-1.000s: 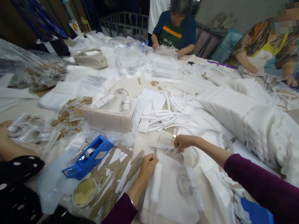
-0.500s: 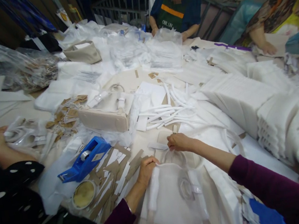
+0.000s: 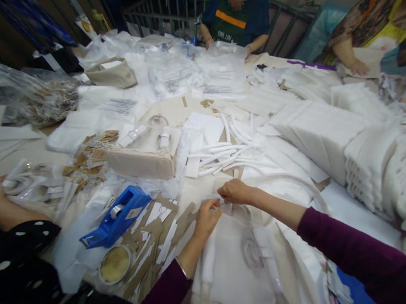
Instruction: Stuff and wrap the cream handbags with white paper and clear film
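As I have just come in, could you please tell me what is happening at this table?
The person's left hand and right hand are close together at the far end of a pale bag; anything pinched between them is too small to tell. Another bag is farther back, and a tape dispenser is to the left. Beyond, a co-worker handles clear plastic.

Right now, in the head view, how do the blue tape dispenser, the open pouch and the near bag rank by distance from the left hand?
1. Near bag: just below and right of the left hand.
2. Blue tape dispenser: off to its left.
3. Open pouch: far back, toward the left.
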`<state>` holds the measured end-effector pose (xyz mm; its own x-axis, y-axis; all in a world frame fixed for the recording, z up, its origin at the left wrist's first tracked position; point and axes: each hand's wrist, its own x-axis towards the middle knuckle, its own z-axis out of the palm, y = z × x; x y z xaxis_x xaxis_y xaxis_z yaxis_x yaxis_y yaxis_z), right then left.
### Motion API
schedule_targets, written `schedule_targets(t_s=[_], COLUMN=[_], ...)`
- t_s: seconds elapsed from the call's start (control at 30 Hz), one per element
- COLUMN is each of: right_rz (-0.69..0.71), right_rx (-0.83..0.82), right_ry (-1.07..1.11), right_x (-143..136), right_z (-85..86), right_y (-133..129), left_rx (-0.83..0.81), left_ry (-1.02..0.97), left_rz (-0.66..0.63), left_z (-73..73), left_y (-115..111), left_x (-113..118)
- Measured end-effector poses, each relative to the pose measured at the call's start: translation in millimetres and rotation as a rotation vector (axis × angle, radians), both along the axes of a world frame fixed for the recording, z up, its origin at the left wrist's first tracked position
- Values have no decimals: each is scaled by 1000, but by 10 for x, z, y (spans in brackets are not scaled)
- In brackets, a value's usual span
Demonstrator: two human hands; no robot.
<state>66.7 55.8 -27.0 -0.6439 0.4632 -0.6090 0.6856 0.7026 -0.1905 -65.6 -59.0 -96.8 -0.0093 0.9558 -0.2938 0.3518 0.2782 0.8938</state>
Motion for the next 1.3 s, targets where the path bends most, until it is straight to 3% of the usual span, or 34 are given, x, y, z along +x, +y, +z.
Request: schedule_targets(t_s=[0.1,0.2,0.33,0.47,0.6,0.67,0.77,0.83,0.9,1.07,1.2,1.3], right_rz=[65,117,-7,-192,-315,-399,-590,-738,-884,-1110,-1293,-1411], right_rx=[65,135,262,368,376,242,-194,-455,-579,-723,-747,-750], right_ry=[66,109,35,-91,-164,-184,-133,-2,184,359,494,703], right_x=[36,199,633,1105,1287,1247,1115,1025,946,764,645,531], right_z=[72,115,268,741,1369,1620,1892,2032,2147,2239,2117,1982], right_y=[-79,-94,73,292,259,131,-137,-330,-517,-939,-1225,-1410], left_rx=[-3,24,74,41,14,2,-46,-94,-136,-137,-20,73], left_ry=[54,102,189,250,293,316,376,409,425,387,298,172], left_rz=[-82,-74,-51,-60,-95,-106,-104,-101,-103,-113,-72,-96], left_z=[-8,-72,-146,-159,-157,-157,-156,-147,-123,80,453,790], left_y=[151,174,121,115,114,103,88,85,82,34,-79,-301], left_x=[170,264,249,229,240,238,220,208,199,148,41,13])
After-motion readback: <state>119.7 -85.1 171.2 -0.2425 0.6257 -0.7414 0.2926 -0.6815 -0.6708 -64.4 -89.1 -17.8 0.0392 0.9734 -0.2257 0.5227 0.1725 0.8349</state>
